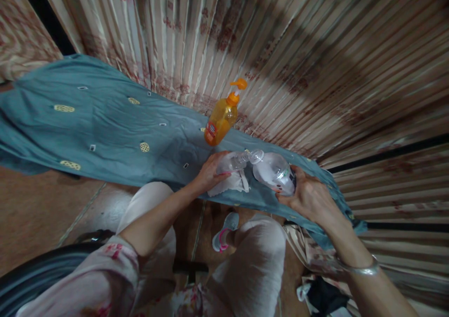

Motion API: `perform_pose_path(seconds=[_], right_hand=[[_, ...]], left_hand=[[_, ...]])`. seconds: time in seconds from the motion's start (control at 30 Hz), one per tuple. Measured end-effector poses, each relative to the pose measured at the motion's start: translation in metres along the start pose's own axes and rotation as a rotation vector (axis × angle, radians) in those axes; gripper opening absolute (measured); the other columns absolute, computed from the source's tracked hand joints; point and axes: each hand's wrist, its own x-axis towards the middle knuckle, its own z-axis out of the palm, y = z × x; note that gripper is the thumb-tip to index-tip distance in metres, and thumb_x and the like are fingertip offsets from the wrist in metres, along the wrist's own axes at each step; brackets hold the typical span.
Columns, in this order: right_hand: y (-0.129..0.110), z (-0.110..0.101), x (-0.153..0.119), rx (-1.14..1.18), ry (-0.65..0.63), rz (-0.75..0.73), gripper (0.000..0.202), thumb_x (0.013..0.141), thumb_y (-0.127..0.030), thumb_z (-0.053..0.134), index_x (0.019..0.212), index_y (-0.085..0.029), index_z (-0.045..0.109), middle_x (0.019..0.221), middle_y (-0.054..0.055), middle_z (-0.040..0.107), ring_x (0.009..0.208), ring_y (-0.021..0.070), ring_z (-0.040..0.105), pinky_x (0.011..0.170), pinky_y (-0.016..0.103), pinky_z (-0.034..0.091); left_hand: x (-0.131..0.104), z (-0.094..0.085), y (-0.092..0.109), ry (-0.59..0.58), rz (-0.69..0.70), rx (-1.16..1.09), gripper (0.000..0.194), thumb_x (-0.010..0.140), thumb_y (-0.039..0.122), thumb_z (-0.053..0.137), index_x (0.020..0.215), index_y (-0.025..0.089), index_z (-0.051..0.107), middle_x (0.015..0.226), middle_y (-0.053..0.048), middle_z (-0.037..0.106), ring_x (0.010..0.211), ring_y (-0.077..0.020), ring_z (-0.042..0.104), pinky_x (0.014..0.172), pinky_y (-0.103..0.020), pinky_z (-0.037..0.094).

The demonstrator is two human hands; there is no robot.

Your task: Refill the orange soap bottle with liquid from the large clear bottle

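Observation:
My left hand (209,173) is wrapped round a small clear bottle (231,162), tilted with its neck pointing right. In my right hand (306,191) is a larger clear bottle (271,169), gripped near its base and leaning left, so its mouth is close to the small bottle's neck. Whether the two mouths touch, I cannot tell. A crumpled white tissue (234,182) lies just below the small bottle. Behind it, an orange pump bottle (220,120) stands on the teal cloth (115,125).
A pleated patterned curtain (196,36) rises behind the cloth-covered surface. Dark bars cross the curtain at the left and right. Below the front edge are my knees, a shoe (230,221) and, at the lower right, a dark bundle (324,296).

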Motion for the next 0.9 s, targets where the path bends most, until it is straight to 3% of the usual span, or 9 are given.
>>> perform_pose_path(seconds=[0.63, 0.9], right_hand=[[-0.0023, -0.0043, 0.0004, -0.001, -0.055, 0.023, 0.060, 0.074, -0.045, 0.057, 0.121, -0.007, 0.049, 0.074, 0.011, 0.068, 0.071, 0.0283, 0.067, 0.061, 0.033, 0.046], [-0.0020, -0.0026, 0.0001, -0.004, -0.022, 0.023, 0.060, 0.075, -0.045, 0.056, 0.122, -0.009, 0.048, 0.078, 0.011, 0.069, 0.073, 0.0272, 0.067, 0.063, 0.033, 0.046]], left_hand=[[-0.0005, 0.0012, -0.0027, 0.002, -0.004, 0.035, 0.062, 0.081, 0.040, 0.067, 0.135, 0.021, 0.042, 0.134, -0.010, 0.055, 0.125, -0.0266, 0.052, 0.107, -0.042, 0.042], [0.0002, -0.0003, 0.0003, -0.009, -0.030, 0.015, 0.061, 0.081, 0.039, 0.067, 0.134, 0.022, 0.042, 0.134, -0.009, 0.054, 0.125, -0.0265, 0.051, 0.108, -0.043, 0.041]])
